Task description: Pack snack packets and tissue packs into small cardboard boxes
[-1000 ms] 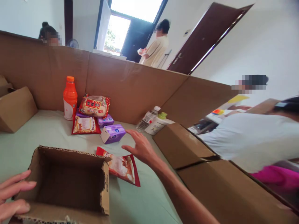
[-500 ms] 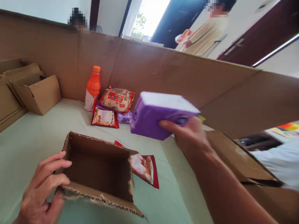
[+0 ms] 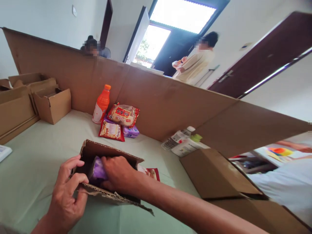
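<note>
An open cardboard box with torn edges stands on the pale green cloth. My left hand grips its left wall, fingers at the rim and thumb below. Inside the box, my right hand is closed on a purple tissue pack; its fingertips are partly hidden by the front wall. A red-and-white snack packet lies just beyond the box's right side, half covered by my right forearm.
Behind the box sit an orange bottle, a red rice-cracker bag, a snack packet and a purple pack. Small cartons stand left, larger cardboard right, near clear bottles. A cardboard partition runs behind; people are beyond.
My right hand has carried the purple tissue pack left and down into the cardboard box. My left hand still holds the box's left wall. The head view has shifted.
</note>
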Demonstrator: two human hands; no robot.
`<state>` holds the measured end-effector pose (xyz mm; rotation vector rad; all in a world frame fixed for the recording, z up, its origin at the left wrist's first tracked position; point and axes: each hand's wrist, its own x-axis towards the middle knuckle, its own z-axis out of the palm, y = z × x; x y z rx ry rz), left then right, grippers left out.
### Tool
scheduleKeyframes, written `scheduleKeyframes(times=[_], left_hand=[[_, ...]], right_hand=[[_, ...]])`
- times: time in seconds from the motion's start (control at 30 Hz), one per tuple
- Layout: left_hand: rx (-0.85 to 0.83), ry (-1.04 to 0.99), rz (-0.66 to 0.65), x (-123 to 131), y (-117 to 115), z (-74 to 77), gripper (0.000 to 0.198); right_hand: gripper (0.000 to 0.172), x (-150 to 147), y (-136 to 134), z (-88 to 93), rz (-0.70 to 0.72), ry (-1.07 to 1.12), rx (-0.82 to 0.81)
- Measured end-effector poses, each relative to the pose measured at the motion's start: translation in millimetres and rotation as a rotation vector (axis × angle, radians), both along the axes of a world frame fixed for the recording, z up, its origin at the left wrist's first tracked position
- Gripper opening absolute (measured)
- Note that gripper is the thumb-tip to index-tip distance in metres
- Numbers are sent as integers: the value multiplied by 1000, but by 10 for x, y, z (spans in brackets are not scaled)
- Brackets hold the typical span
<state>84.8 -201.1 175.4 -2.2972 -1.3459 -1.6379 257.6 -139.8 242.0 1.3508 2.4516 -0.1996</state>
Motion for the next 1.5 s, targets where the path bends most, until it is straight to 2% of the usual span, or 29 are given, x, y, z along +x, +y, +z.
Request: scheduleKeyframes(times=[0.1,0.23,0.3,0.37,0.47,0.57,0.63,0.8,0.87,0.93,1.0,1.07,1.1,1.17,1.27,1.33,1.4,1.5], left_hand=[[1,22,-46,-11,28,-13,24],[-6,14,-104,-17,45,-58,26],[-18,5,-122,-21,36,-97,26],[-25,13,-130,-33,24,-142,27],[-24,-24,-109,-68,19,-215,35],[-96,-78,-78,-110,28,-288,53],[-139,-43,-55,-138,36,-321,59],[-127,42,-41,-200,81,-277,55],[-142,13,4,-208,102,-241,59],[-214,-35,41,-194,117,-230,68],[-329,-72,39,-159,127,-251,72],[-391,-88,18,-117,136,-290,68],[-387,-87,11,-101,141,-309,66],[-340,-61,-9,-97,156,-334,62],[-302,2,-53,-159,194,-339,57],[-330,14,-85,-207,233,-336,54],[-339,-5,-74,-223,279,-340,52],[-234,-11,14,-170,352,-354,53]], right_hand=[[60,-112,45,-135,36,-48,-64],[59,-131,72,-241,44,-15,-44],[61,-113,95,-210,56,-1,-51],[64,-63,109,-93,77,-1,-98],[52,138,43,194,89,71,-110],[34,485,-155,388,3,291,46],[37,727,-307,369,-86,438,122],[59,1088,-532,76,-121,652,-36],[60,1134,-539,30,-124,743,68],[53,1144,-483,25,-113,814,274],[45,1115,-347,12,-103,824,520],[42,1045,-140,-32,-106,753,646],[38,1001,-21,-60,-121,695,627],[26,918,206,-108,-192,579,478],[27,883,387,-115,-296,569,292],[31,932,330,-77,-258,687,207],[40,1004,147,-32,-177,793,119],[68,1079,-200,-5,-76,758,44]])
